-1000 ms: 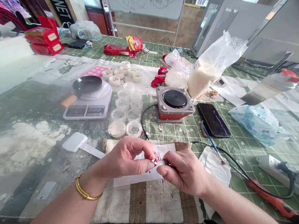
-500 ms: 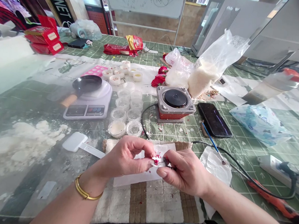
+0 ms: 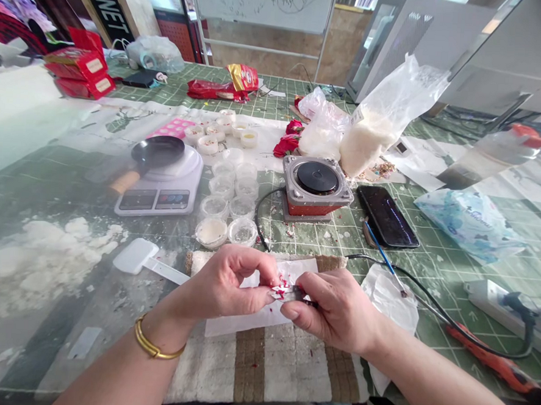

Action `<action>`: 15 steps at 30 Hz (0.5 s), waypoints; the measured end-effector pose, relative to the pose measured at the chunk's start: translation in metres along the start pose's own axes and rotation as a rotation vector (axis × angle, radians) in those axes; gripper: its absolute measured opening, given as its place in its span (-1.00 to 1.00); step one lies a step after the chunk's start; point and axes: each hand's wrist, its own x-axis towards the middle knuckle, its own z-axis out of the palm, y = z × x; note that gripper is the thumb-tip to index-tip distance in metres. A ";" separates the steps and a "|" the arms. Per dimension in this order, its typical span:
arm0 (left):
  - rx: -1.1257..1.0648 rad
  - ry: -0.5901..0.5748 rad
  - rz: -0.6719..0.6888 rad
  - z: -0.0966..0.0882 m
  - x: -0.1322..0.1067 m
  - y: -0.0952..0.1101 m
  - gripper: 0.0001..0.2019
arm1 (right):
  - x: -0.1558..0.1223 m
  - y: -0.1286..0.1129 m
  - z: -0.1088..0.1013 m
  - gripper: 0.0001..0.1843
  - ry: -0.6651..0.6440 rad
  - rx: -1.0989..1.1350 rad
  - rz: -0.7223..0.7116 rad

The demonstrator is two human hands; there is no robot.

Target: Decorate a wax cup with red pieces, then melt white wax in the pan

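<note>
My right hand [image 3: 331,304] grips a craft knife [image 3: 287,293], its pale pointed blade turned toward my left fingers. Dark handle parts show between the right thumb and forefinger. The thumb and forefinger of my left hand [image 3: 235,283] are pinched by the blade tip on a small red piece that looks like flower petal; most of it is hidden. Red shreds [image 3: 281,293] cling to the blade. Beneath both hands lies white paper [image 3: 233,325] with a few red specks, on a brown-and-cream striped towel [image 3: 278,368].
Clear plastic cups [image 3: 242,232] stand beyond my left hand, beside a kitchen scale [image 3: 184,191] bearing a small pan [image 3: 158,151]. A hot plate [image 3: 318,178], red roses [image 3: 286,145] and a phone [image 3: 387,217] are farther right. A white spatula [image 3: 134,256] and white flakes [image 3: 28,267] lie left.
The red shreds on the blade have shifted and look more spread out. Both hands stay almost where they were, the right one a touch farther left.
</note>
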 end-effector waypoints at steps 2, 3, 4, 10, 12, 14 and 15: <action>-0.005 -0.012 0.007 0.000 0.000 0.001 -0.92 | 0.000 0.000 -0.001 -0.58 -0.001 -0.009 -0.009; -0.008 -0.018 0.009 0.000 0.001 0.001 -0.92 | 0.000 0.000 -0.001 -0.58 -0.002 -0.014 -0.013; -0.010 -0.022 0.008 0.000 0.001 0.001 -0.91 | 0.000 0.000 -0.001 -0.58 -0.003 -0.017 -0.014; -0.011 -0.026 0.012 -0.001 0.001 0.002 -0.91 | 0.001 0.000 -0.003 -0.57 -0.001 -0.043 -0.020; -0.011 -0.025 0.003 -0.001 0.001 0.002 -0.92 | 0.001 0.001 -0.002 -0.58 0.007 -0.051 -0.026; -0.007 -0.028 -0.004 -0.001 0.000 0.003 -0.94 | 0.000 0.001 -0.002 -0.58 0.013 -0.059 -0.032; -0.001 -0.030 -0.007 -0.001 0.000 0.003 -0.95 | 0.000 0.001 -0.002 -0.59 0.015 -0.064 -0.034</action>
